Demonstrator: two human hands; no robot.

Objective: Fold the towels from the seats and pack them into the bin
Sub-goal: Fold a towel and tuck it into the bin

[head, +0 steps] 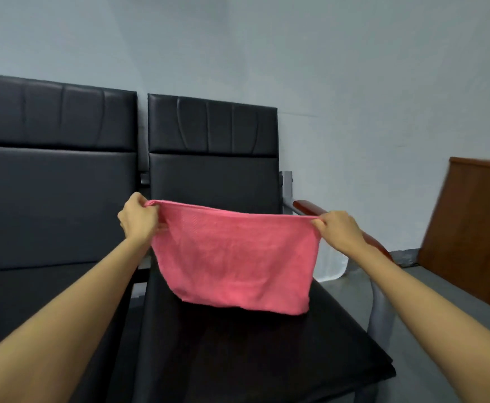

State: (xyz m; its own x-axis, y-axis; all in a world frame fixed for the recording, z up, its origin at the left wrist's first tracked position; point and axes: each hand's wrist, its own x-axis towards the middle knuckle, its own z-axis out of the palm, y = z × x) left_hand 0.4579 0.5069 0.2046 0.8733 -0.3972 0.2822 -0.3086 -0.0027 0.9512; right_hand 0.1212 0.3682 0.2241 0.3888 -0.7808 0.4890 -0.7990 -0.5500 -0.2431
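A pink towel [235,257] is held up in the air over the right-hand seat [261,338] of a row of black chairs, its lower edge just above or perhaps brushing the cushion; contact cannot be told from this angle. The upper left corner is pinched by the left hand [139,218], and the upper right corner by the right hand [339,229], fingers curled onto the cloth. The top edge sags between them, so the towel is judged light, soft and limp, apparently already doubled. It is best taken at its corners, kept taut, and laid on the seat for the next fold. No bin is seen.
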